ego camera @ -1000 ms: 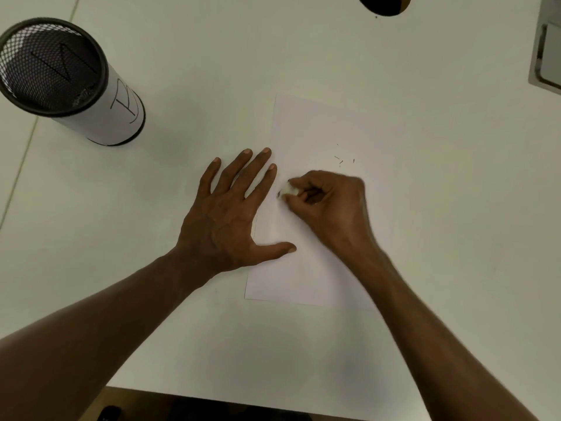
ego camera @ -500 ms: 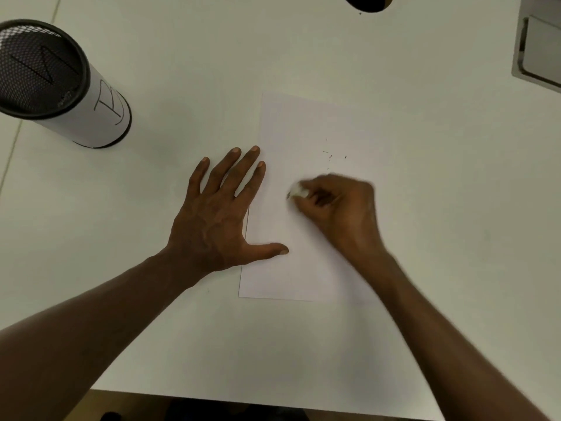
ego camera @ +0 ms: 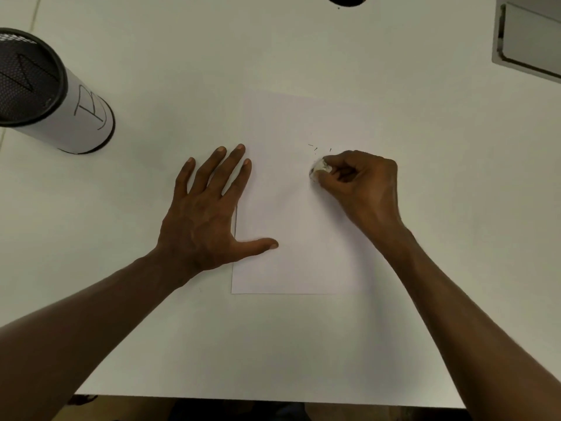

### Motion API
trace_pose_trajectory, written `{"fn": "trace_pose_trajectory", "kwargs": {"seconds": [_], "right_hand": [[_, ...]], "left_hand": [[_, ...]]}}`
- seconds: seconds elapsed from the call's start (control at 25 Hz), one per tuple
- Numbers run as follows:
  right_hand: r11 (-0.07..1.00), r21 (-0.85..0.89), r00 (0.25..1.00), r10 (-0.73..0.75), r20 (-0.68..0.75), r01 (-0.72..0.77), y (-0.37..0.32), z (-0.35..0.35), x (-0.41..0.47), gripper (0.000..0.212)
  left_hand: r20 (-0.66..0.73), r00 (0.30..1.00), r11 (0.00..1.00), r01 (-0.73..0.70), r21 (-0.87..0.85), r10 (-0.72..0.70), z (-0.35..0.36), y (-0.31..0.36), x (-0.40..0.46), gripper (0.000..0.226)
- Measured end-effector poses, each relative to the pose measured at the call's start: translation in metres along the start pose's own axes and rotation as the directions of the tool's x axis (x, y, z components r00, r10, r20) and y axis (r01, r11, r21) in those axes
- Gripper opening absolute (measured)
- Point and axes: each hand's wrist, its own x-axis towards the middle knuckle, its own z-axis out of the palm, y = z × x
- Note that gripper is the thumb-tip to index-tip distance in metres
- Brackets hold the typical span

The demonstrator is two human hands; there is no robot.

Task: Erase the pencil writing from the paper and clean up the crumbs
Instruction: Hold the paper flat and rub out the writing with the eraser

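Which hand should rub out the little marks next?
The right hand. It already pinches the eraser, right beside the small marks, while the left hand lies flat on the paper.

Smooth matt paper sheet (ego camera: 297,238) on a matt white table (ego camera: 303,344); black mesh cup (ego camera: 27,83), paper-wrapped.

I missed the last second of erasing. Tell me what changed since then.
The right hand slid the eraser rightward across the paper, away from the left hand. Unchanged: the left hand flat on the paper's left edge, the crumbs above the eraser.
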Motion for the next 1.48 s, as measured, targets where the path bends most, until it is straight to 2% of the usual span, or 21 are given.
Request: {"fn": "trace_pose_trajectory", "kwargs": {"seconds": [0.08, 0.2, 0.24, 0.4, 0.52, 0.6, 0.68, 0.76, 0.84, 0.92, 1.0, 1.16, 1.24, 1.32, 1.4, 1.48], "right_hand": [[1.0, 0.018, 1.0, -0.018, 0.014, 0.018, -0.007, 0.004, -0.015, 0.004], [0.995, -0.02, 0.977, -0.093, 0.192, 0.099, -0.018, 0.02, -0.052, 0.008], [0.996, -0.032, 0.98, -0.081, 0.182, 0.088, -0.013, 0.018, -0.041, 0.01], [0.998, -0.047, 0.999, -0.031, -0.007, 0.031, 0.001, -0.003, 0.028, 0.007], [0.999, -0.001, 0.997, -0.053, 0.052, 0.053, -0.013, 0.007, 0.008, 0.008], [0.997, 0.071, 0.993, 0.025, 0.12, -0.033, -0.024, 0.013, -0.009, 0.014], [0.964, 0.185, 0.977, 0.167, 0.132, -0.19, -0.027, 0.005, -0.003, 0.013], [0.929, 0.223, 0.952, 0.265, 0.155, -0.295, -0.028, -0.006, 0.01, 0.011], [0.961, 0.117, 0.954, 0.225, 0.201, -0.251, -0.029, -0.011, 0.015, 0.014], [0.994, -0.067, 0.967, 0.103, 0.235, -0.09, -0.031, -0.007, 0.012, 0.007], [0.975, -0.216, 0.972, -0.002, 0.236, 0.055, -0.031, -0.001, 0.011, 0.007], [0.868, -0.461, 0.98, -0.125, 0.157, 0.185, -0.029, 0.006, 0.013, 0.034], [0.837, -0.506, 0.978, -0.195, 0.078, 0.207, -0.033, 0.008, 0.015, 0.044], [0.843, -0.508, 0.983, -0.176, 0.053, 0.178, -0.038, 0.008, 0.02, 0.054], [0.868, -0.482, 0.991, -0.067, 0.119, 0.117, -0.041, 0.007, 0.024, 0.063], [0.897, -0.437, 0.979, 0.03, 0.2, 0.062, -0.041, 0.006, 0.028, 0.062]], "left_hand": [[0.003, 1.0, 1.0, 0.005, 0.002, -0.005, 0.0, 0.0, 0.0, 0.126], [0.008, 1.0, 1.0, 0.005, 0.02, -0.006, 0.002, 0.0, -0.002, 0.126], [0.01, 1.0, 1.0, 0.005, 0.023, -0.006, 0.002, 0.0, -0.002, 0.126], [0.005, 1.0, 1.0, 0.007, 0.022, -0.007, 0.0, 0.001, 0.001, 0.127], [0.001, 1.0, 1.0, 0.01, 0.014, -0.01, 0.0, 0.001, -0.001, 0.126], [-0.005, 1.0, 1.0, 0.007, 0.014, -0.007, 0.001, 0.0, -0.002, 0.125], [-0.011, 1.0, 1.0, 0.005, 0.009, -0.005, 0.002, 0.0, -0.002, 0.124], [-0.014, 1.0, 1.0, 0.009, 0.012, -0.009, 0.002, 0.001, -0.002, 0.125], [-0.022, 1.0, 1.0, 0.014, 0.013, -0.014, 0.003, 0.001, -0.003, 0.125], [-0.027, 0.999, 1.0, 0.018, 0.004, -0.018, 0.002, 0.001, -0.003, 0.125], [-0.032, 0.999, 1.0, 0.023, -0.001, -0.023, 0.002, 0.001, -0.003, 0.125], [-0.031, 0.999, 1.0, 0.021, -0.011, -0.022, 0.002, 0.001, -0.003, 0.124], [-0.031, 0.999, 1.0, 0.022, -0.016, -0.023, 0.002, 0.001, -0.003, 0.124], [-0.031, 0.999, 0.999, 0.025, -0.023, -0.026, 0.003, 0.001, -0.003, 0.124], [-0.035, 0.999, 0.999, 0.027, -0.026, -0.028, 0.003, 0.001, -0.003, 0.124], [-0.041, 0.999, 0.999, 0.025, -0.031, -0.026, 0.003, 0.001, -0.003, 0.124]]}}
